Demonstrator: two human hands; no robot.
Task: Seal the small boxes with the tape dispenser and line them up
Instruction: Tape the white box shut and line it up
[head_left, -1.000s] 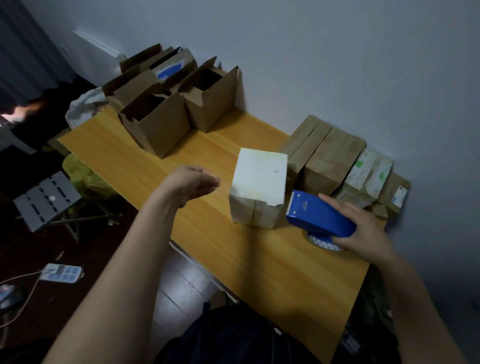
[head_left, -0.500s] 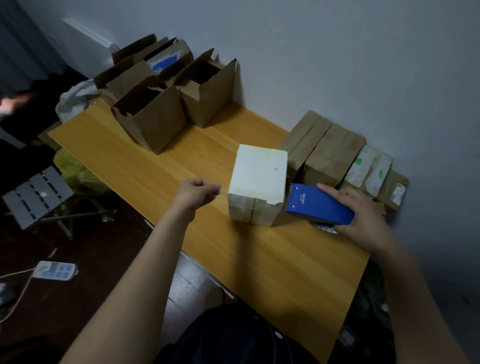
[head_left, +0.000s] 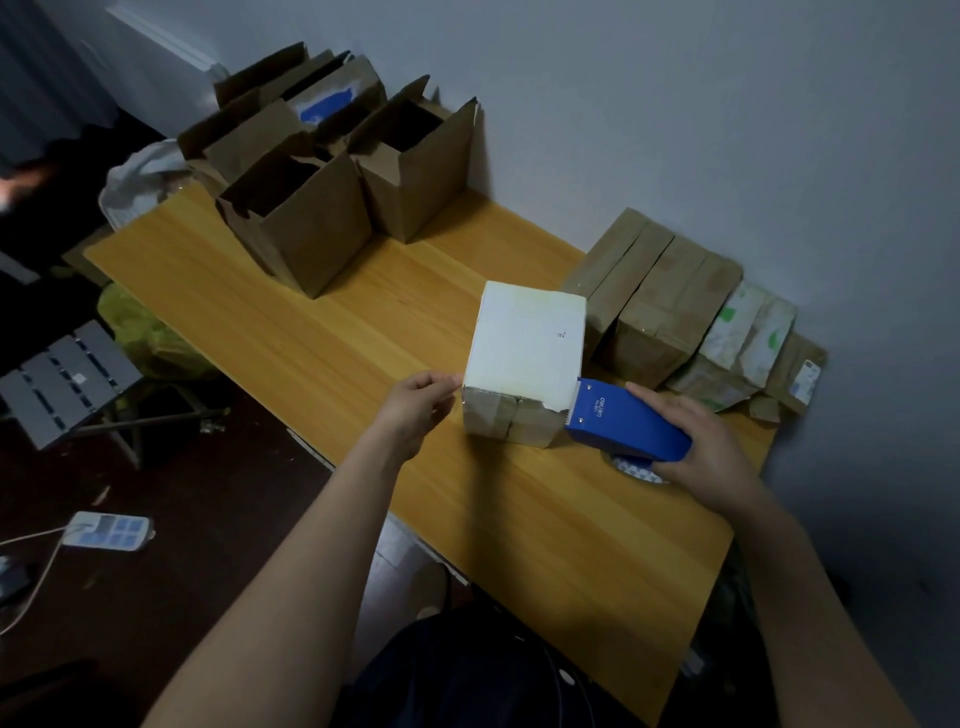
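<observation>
Head view, reading from the left: on the dark floor lie a white power strip (head_left: 106, 531) and a grey folding stool (head_left: 62, 379), and at the far left end of the wooden surface (head_left: 311, 332) stands a cluster of open brown boxes (head_left: 306, 228), not yet sealed. My left hand (head_left: 415, 405) sits mid-surface with its fingers loosely curled, the tips touching the near left corner of the white-topped box (head_left: 524, 353); it grips nothing that I can see. That box stands near the middle of the surface, just beside the row of sealed boxes (head_left: 660, 306) lined up along the wall. My right hand (head_left: 711, 457) is wrapped round the blue tape dispenser (head_left: 628, 428), whose toothed nose touches the box's near right edge, the roll low by the surface. As I judge it, the box is light and only lightly steadied, so pulling tape across could drag it sideways or into the row, leaving a crooked strip. The teeth could also snag the torn white paper at the near edge. Compared with half a second ago, the left hand has closed the gap and now meets the box, and the dispenser's nose has risen to the box's near top corner.
</observation>
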